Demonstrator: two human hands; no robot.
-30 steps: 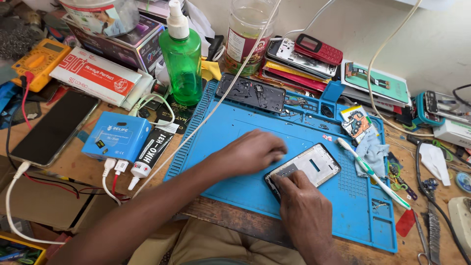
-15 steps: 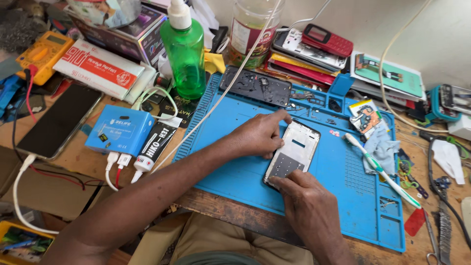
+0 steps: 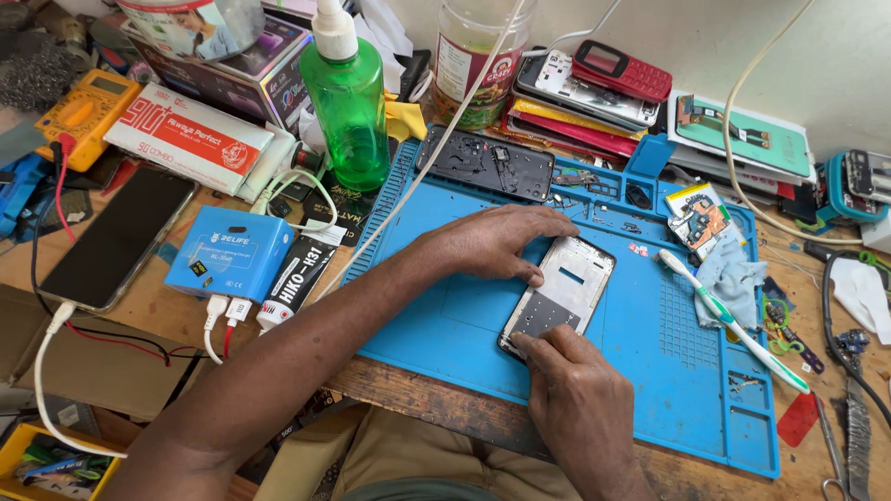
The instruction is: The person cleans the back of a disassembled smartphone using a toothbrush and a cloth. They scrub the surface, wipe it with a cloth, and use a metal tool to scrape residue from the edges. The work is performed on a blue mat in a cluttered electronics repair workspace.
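Both hands (image 3: 501, 243) apparently steady phone frame (image 3: 562, 295).

I see a phone repair bench, blue mat (image 3: 445, 315), multimeter (image 3: 88, 107), stacked phones (image 3: 594, 88), tweezers (image 3: 854, 436), glue tube (image 3: 292, 278), cluttered wooden table (image 3: 130, 306)

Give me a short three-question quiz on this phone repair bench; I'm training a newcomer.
1. True or false: the left hand rests on the phone frame's upper edge.
2. Which lies right of the frame on the blue mat: A toothbrush, B green bottle, C yellow multimeter?
3. Which end of the frame does the right hand press?

Key: 1 true; 2 A; 3 the lower end, nearest the person.
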